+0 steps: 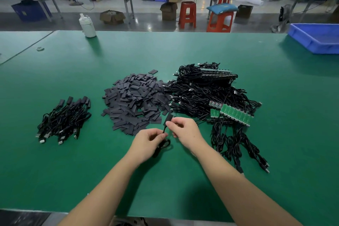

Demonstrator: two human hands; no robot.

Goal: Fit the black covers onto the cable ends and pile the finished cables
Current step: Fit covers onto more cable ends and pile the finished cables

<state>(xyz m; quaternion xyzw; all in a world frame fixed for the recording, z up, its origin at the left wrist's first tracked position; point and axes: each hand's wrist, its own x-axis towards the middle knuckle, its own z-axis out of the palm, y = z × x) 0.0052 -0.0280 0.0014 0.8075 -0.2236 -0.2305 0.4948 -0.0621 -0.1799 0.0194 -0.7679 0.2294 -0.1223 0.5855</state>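
A black cable [163,145] is held between both hands over the green table. My left hand [148,141] pinches its thin cord, with the coiled rest hanging below. My right hand [185,131] pinches the cable's upper end, where a black cover [168,118] sticks up past the fingertips. A heap of loose black covers [135,102] lies just beyond the hands. Right of it sits a tangle of cables with green circuit boards [216,101]. A pile of covered cables [63,120] lies at the left.
A white bottle [87,26] stands at the table's far edge on the left. A blue plastic bin [317,37] sits at the far right. A small ring of tape [40,48] lies far left. More cables [238,145] trail toward the front right.
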